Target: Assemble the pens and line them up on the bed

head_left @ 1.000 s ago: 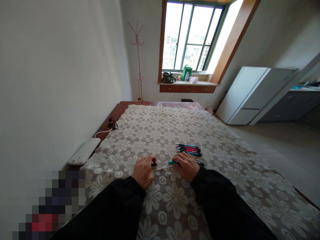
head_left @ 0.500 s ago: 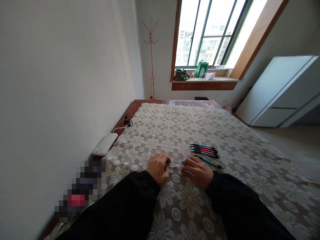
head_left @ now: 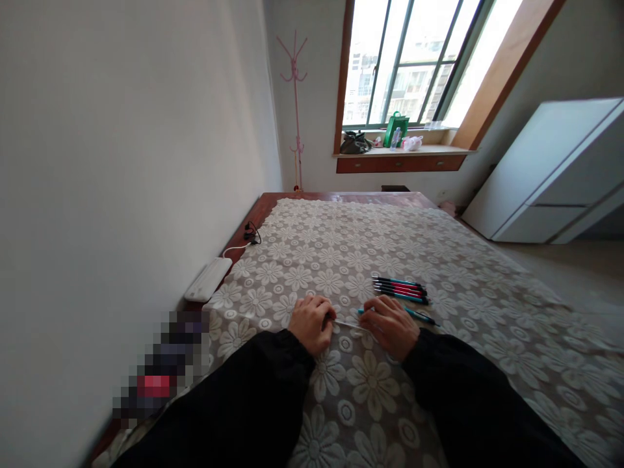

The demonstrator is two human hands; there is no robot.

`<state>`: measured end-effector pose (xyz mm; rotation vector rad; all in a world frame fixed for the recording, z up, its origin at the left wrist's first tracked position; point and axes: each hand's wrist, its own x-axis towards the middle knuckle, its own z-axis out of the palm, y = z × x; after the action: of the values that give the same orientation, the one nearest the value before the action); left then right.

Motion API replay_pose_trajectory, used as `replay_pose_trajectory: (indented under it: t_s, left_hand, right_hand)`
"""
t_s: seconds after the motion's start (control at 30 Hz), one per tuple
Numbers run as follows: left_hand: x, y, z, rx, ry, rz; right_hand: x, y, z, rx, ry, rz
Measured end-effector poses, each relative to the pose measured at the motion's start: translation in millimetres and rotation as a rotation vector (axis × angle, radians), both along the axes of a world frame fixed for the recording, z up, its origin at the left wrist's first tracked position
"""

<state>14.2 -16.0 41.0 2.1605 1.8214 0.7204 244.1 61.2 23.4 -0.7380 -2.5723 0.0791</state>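
Note:
A thin whitish rod (head_left: 351, 324), like a pen refill, spans the gap between my hands just above the tablecloth. My left hand (head_left: 312, 324) is closed on its left end, where something dark shows between thumb and forefinger. At the other end, the curled fingers of my right hand (head_left: 390, 325) pinch the rod. A small teal piece (head_left: 361, 311) peeks out by the right fingertips; what it belongs to is hidden. Partly behind my right hand lies a teal pen (head_left: 423, 317). Beyond it, several black, teal and red pens (head_left: 400, 290) lie side by side.
A floral tablecloth (head_left: 336, 244) covers the table. Along its left edge are a white power strip (head_left: 208, 279) and a dark cable (head_left: 252, 233), close to the wall. Farther back stand a pink coat rack (head_left: 296, 110), a windowsill with bags, and a white fridge (head_left: 550, 169).
The rod now slopes down to the right, where before it lay nearly level. My right hand covers more of the nearby teal pen. The whole view has shifted slightly.

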Motion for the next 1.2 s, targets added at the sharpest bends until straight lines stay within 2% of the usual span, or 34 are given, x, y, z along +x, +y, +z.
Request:
replay_pose_trajectory:
  t_s: [0.43, 0.8, 1.2]
  left_hand:
    - [-0.5, 1.3, -0.2, -0.013, -0.001, 0.023]
    - [-1.2, 2.1, -1.2, -0.023, -0.015, 0.046]
    - [-3.2, 4.0, -5.5, 0.001, -0.092, -0.034]
  right_hand:
    - [-0.4, -1.8, 4.4, -0.045, -0.023, 0.04]
    - [4.1, 1.7, 12.6, -0.012, -0.03, -0.1]
    - [-0.6, -2.0, 7.8, -0.035, -0.01, -0.052]
